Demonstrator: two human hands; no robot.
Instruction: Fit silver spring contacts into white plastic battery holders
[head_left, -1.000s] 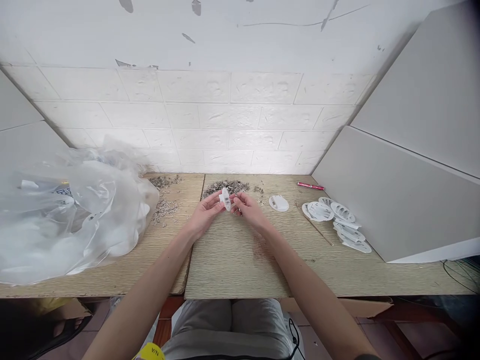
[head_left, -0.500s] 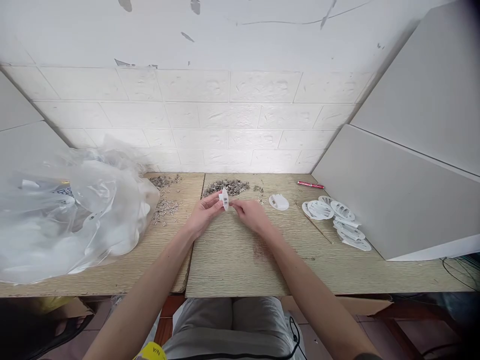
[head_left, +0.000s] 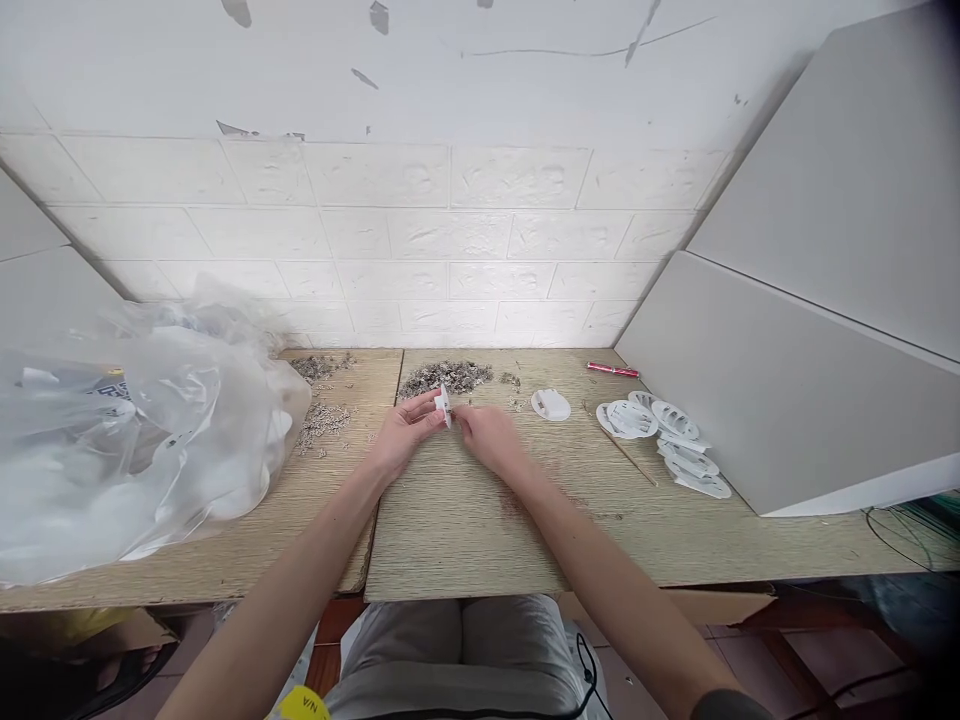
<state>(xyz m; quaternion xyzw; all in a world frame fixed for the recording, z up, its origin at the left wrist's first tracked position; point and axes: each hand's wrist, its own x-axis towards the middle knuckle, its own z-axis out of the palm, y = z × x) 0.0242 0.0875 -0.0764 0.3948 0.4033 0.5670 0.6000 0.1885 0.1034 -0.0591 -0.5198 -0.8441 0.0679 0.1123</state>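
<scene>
Clock directions taken from the held part, 12 toward the wall. Left hand [head_left: 401, 435]: fingers grasping a white round part [head_left: 443, 407], thumb on near side, disc on edge, face turned to 3 o'clock; part is up off the worktop [head_left: 472, 540], mid-scene. Right hand [head_left: 491, 435]: fingers bunched together right at the disc face; cannot tell whether they grip a small piece, too tiny. Pile of dark metal bits [head_left: 454, 376] just beyond at 12. Second white disc [head_left: 550, 404] lying flat at 3, near the right hand. Red pen [head_left: 613, 369] between 2 and 3, farther out, close to the grey panel [head_left: 787, 400]. Thin stick [head_left: 634, 461] and overlapping white discs [head_left: 690, 460] between 3 and 4, well apart from both hands. Big clear plastic bag [head_left: 202, 430] at 9, white items inside; scattered light metal bits [head_left: 322, 422] between bag and left hand.
</scene>
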